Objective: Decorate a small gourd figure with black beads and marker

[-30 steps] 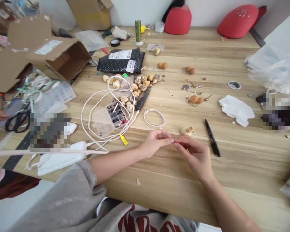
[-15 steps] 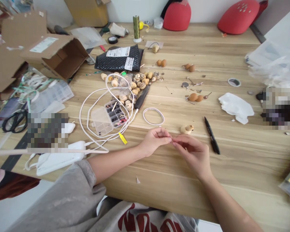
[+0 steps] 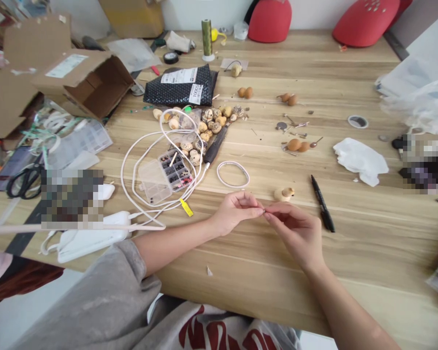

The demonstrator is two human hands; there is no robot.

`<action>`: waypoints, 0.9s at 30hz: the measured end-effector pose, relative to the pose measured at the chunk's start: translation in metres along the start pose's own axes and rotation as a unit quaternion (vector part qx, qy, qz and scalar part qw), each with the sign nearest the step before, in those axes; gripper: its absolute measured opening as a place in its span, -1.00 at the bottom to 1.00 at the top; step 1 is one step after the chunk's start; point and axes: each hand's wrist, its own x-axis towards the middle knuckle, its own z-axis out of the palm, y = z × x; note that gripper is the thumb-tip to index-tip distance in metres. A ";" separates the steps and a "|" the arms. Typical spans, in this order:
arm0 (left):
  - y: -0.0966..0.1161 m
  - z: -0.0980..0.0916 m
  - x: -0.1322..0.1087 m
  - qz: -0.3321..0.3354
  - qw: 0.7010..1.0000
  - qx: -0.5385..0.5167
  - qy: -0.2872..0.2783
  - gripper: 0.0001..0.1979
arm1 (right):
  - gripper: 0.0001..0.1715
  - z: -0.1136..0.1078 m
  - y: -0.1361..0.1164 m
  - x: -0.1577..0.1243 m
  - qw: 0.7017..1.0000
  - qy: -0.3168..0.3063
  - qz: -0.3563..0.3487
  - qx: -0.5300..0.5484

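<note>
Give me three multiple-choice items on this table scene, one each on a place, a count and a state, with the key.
1. Where is the black marker?
A. In the left hand
B. Inside the cardboard box
C. On the table, beyond and right of the right hand

2. How many red domes show at the far side of the table?
A. One
B. Two
C. Four

3. What state is the clear bead box in?
A. Lid open
B. Shut
C. Upside down

1: C, it lies on the wood beside that hand.
2: B, a second dome sits further right.
3: A, the lid lies beside the compartments.
</note>
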 end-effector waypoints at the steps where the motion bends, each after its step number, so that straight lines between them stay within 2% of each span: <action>1: 0.000 0.000 0.000 0.003 1.000 0.003 0.000 -0.65 | -0.94 0.000 0.000 0.000 1.000 -0.001 0.001 0.000; 7: 0.000 -0.001 0.000 0.032 0.999 0.028 -0.005 -0.66 | -0.95 -0.002 0.001 0.001 1.000 -0.005 -0.012 -0.027; 11: 0.001 0.000 0.000 0.047 0.998 0.045 -0.003 -0.67 | -0.95 -0.002 0.000 0.002 0.993 -0.011 -0.074 -0.092; 19: 0.000 -0.001 0.001 0.043 0.997 0.064 0.010 -0.66 | -0.87 0.000 0.001 0.003 0.945 -0.011 -0.234 -0.227; 27: 0.000 -0.001 0.001 0.033 0.996 0.080 0.010 -0.66 | -0.82 -0.003 0.006 0.004 0.904 -0.013 -0.314 -0.290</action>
